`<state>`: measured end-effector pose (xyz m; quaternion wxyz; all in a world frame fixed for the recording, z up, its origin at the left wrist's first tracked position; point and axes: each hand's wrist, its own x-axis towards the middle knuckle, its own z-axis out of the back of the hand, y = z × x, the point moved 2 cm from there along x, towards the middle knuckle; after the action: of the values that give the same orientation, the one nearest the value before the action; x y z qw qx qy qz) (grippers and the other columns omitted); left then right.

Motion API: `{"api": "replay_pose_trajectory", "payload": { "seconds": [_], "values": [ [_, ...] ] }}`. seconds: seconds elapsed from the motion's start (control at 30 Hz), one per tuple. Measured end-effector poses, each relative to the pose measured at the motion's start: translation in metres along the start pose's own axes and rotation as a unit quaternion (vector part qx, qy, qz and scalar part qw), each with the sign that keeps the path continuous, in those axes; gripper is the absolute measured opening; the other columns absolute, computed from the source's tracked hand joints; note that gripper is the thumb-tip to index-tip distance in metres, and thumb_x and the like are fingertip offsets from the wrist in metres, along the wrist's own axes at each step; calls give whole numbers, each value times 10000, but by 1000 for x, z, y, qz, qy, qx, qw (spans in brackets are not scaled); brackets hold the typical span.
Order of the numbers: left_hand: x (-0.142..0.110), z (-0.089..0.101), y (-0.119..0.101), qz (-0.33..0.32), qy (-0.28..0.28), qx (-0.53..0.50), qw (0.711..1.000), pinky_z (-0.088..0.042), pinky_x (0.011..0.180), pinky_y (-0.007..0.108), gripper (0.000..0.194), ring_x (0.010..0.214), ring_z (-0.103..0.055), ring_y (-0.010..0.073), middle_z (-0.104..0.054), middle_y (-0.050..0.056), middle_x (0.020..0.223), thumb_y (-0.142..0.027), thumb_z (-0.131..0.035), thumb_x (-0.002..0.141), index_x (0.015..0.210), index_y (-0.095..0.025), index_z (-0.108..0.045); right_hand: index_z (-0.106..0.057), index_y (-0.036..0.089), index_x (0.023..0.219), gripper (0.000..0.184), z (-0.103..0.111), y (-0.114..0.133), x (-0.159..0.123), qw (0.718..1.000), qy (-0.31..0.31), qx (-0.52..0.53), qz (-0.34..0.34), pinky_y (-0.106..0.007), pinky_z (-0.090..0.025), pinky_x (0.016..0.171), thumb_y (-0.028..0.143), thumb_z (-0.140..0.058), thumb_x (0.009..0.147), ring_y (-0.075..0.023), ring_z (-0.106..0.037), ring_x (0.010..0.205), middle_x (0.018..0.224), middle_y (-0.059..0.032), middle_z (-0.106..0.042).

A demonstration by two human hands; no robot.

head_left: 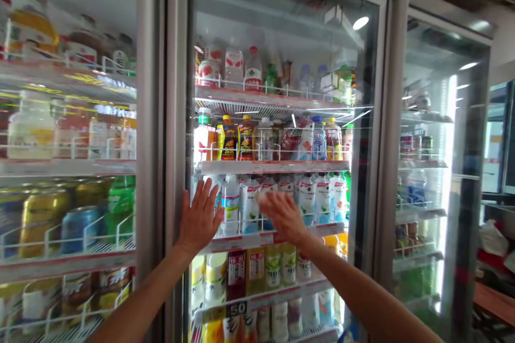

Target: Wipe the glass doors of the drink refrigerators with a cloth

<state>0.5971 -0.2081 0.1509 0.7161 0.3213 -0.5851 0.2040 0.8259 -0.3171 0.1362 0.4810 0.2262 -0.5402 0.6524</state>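
Note:
A glass cooler door in a grey metal frame stands shut in front of me. My left hand is held up at its left edge, fingers spread and pointing upward, with nothing in them. My right hand reaches toward the middle of the same pane. Its fingers stretch out to the left and are smeared by motion; a pale blur at their tips cannot be made out. Behind the glass, white cartons and a clear bottle with a blue label stand on the shelf level with my hands.
Above and below are shelves of bottles, including red-capped water and black-labelled drinks. A left cooler section holds gold cans and a blue can. Another glass door is at right, beside a brown tabletop.

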Motion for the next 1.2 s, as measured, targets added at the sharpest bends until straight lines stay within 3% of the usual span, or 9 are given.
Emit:
{"api": "replay_pose_trajectory", "payload": {
  "seconds": [0.07, 0.13, 0.37, 0.43, 0.57, 0.8, 1.0, 1.07, 1.2],
  "values": [
    [7, -2, -4, -3, -6, -6, 1000, -123, 1094, 495, 707, 1350, -207, 240, -250, 113, 1449, -330, -458, 860, 1420, -226, -40, -189, 281, 1414, 598, 13, -34, 40, 986, -86, -16, -139, -489, -250, 1075, 159, -373, 859, -238, -167, 1373, 1486, -49, -216],
    [13, -5, -7, -4, -9, -2, 1000, -122, 1093, 494, 707, 1352, -199, 238, -248, 113, 1450, -324, -450, 862, 1420, -220, -28, -181, 282, 1416, 588, 19, -50, 61, 972, -133, -18, -193, -492, -239, 1081, 161, -353, 868, -242, -149, 1377, 1501, -44, -161],
    [13, -12, -10, 1, -3, -12, 1000, -119, 1092, 493, 716, 1351, -198, 251, -250, 121, 1448, -346, -456, 857, 1420, -220, -32, -276, 301, 1383, 581, 3, -1, -19, 998, 4, -5, 67, -426, -250, 1093, 159, -416, 837, -199, -192, 1367, 1451, -12, -312],
    [18, -10, -11, -6, -13, -13, 1000, -120, 1089, 498, 710, 1346, -213, 251, -253, 121, 1447, -324, -457, 856, 1421, -223, -39, -231, 307, 1398, 600, 9, -20, -4, 1000, -13, -12, 23, -442, -263, 1085, 159, -413, 845, -204, -211, 1361, 1456, -18, -299],
    [48, -5, -17, -15, -45, -25, 999, -88, 1095, 498, 707, 1340, -237, 248, -246, 102, 1454, -333, -460, 852, 1421, -239, -51, -135, 327, 1418, 617, 25, -68, 48, 974, -130, -21, -182, -505, -262, 1075, 153, -358, 869, -243, -170, 1372, 1498, -19, -176],
    [69, -17, -25, -44, 13, -51, 998, -53, 1108, 494, 724, 1352, -196, 240, -222, 84, 1462, -372, -455, 854, 1417, -252, -16, -259, 321, 1386, 605, 6, -29, -21, 999, -26, -4, -41, -457, -283, 1075, 146, -427, 833, -217, -253, 1347, 1464, -42, -279],
    [60, -19, -24, -42, 2, -45, 998, -86, 1105, 497, 728, 1347, -210, 246, -246, 90, 1455, -374, -480, 842, 1418, -253, -50, -195, 287, 1410, 586, 34, -104, 34, 954, -179, -36, -237, -503, -278, 1063, 136, -340, 863, -237, -165, 1374, 1501, -47, -160],
    [62, -17, -26, -36, -7, -43, 998, -94, 1105, 494, 712, 1343, -226, 244, -267, 92, 1448, -367, -475, 846, 1419, -254, -68, -188, 288, 1412, 598, 33, -98, 24, 963, -167, -31, -212, -498, -284, 1064, 126, -341, 858, -236, -170, 1373, 1498, -46, -173],
    [85, -15, -44, -48, -33, -33, 998, -110, 1104, 490, 718, 1347, -213, 245, -244, 96, 1457, -359, -469, 847, 1421, -243, -54, -213, 325, 1401, 621, 21, -78, -30, 998, -61, -17, -29, -461, -313, 1061, 136, -401, 840, -217, -231, 1356, 1459, -34, -290]
  ]
}}
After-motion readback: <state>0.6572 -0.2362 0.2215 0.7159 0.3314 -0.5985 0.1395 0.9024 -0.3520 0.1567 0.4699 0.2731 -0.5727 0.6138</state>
